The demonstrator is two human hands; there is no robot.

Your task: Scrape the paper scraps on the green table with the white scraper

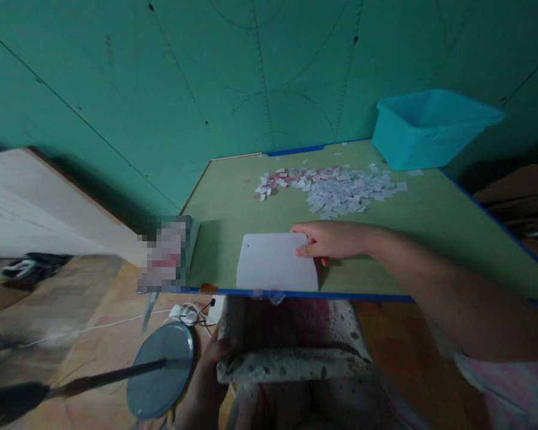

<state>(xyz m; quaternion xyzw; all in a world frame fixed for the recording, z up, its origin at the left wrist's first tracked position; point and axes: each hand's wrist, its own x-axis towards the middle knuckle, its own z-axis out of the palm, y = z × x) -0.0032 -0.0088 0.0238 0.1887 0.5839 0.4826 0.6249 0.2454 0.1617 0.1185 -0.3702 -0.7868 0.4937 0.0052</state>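
Card (pixel 275 269), plain white and smooth, is what I watch from here: broad, with rounded far corners, sides that flare toward the bottom, and one small hole by its far left corner. It sits left of centre on the tabletop (pixel 233 197), its straight lower border along the near edge and its blue tape (pixel 367 295); I cannot tell whether it lies wholly flat. My right hand (pixel 325 239) grips its right side near the far corner, thumb on the face, fingers curled around the border. My left hand (pixel 213 367), below the near edge, touches the left side of a pale, spotted container (pixel 291 365); I cannot tell how its fingers close. Toward the far edge lie white and reddish scraps (pixel 341 191); a turquoise tub (pixel 401 140) stands at the far right corner.
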